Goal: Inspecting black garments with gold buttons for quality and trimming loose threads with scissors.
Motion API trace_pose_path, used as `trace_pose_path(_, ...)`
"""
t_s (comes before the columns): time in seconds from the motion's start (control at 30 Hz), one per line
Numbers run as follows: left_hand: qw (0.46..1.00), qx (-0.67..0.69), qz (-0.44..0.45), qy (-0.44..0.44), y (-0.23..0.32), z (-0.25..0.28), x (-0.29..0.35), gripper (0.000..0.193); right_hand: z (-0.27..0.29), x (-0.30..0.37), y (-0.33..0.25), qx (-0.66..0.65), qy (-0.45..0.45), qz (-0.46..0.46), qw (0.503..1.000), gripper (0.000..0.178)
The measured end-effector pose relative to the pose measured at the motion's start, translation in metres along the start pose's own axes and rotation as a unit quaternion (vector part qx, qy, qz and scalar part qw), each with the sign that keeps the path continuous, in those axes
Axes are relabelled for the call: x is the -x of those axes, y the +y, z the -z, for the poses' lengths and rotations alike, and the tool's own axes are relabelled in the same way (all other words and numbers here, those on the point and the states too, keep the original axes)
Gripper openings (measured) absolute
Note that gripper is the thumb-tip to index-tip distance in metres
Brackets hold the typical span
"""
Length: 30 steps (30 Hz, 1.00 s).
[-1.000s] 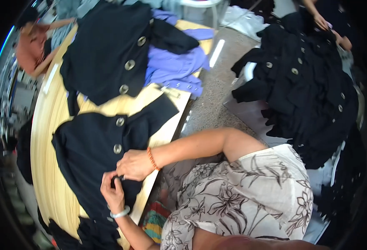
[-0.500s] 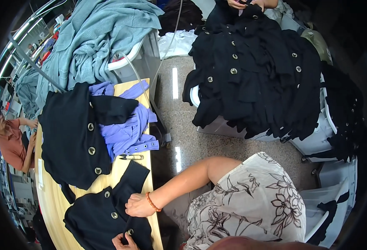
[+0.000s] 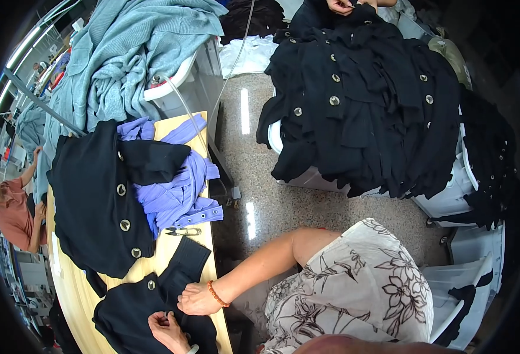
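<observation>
A black knit cardigan (image 3: 130,315) with large round buttons lies at the near end of the wooden table (image 3: 210,262). My right hand (image 3: 198,299), with an orange bead bracelet at its wrist, is closed on the cardigan near its front edge. Just below it, my left hand (image 3: 169,331) is over the button front with thumb and fingertips pinched together. Whatever sits between those fingertips is too small to make out. One button (image 3: 151,284) shows above the left hand; the lower ones are covered.
Another black buttoned garment (image 3: 100,200) and purple garments (image 3: 174,194) lie farther along the table, beside a pen-like tool (image 3: 183,232). Grey-green knits (image 3: 124,71) fill a bin behind. Black garments (image 3: 366,112) heap over a bin across the aisle, near another person's hands (image 3: 345,6).
My left hand has moved up the cardigan front and now covers buttons that showed before. The right hand stays in place. At far left a person has raised an arm.
</observation>
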State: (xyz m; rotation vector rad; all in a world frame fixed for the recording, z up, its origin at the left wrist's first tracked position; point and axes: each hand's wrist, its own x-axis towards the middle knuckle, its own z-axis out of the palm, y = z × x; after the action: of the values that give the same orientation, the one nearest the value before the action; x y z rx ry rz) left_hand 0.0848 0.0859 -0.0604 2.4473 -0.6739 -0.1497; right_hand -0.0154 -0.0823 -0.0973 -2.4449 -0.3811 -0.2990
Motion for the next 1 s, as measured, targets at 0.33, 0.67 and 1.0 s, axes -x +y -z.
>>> trace_pose_path(0.33,0.987,0.158,-0.035,0.016,0.002,0.003,0.012,0.014,0.005,-0.008,-0.006,-0.020,0.047,0.012,0.999,0.017)
trace_pose_path(0.67,0.911,0.395,0.107,-0.055,0.009,0.018,0.019,0.010,0.010,-0.019,-0.020,-0.060,0.075,0.010,0.995,0.018)
trace_pose_path(1.0,0.950,0.288,0.049,-0.106,0.013,0.028,0.031,0.027,-0.017,-0.025,-0.015,-0.056,0.106,0.022,0.993,0.014)
